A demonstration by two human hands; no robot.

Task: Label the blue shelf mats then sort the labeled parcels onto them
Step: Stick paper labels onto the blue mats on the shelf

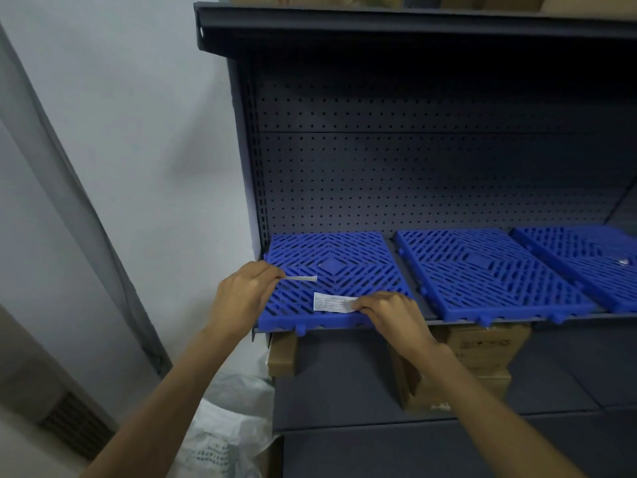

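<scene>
Shelf (517, 317) carries three blue mats side by side, no parcels on them yet. Right hand (393, 313) presses label (332, 302) onto left mat (331, 263) near its front edge, likely for easy reading. Left hand (246, 291) pinches strip (300, 278), probably peeled backing, held clear.
</scene>
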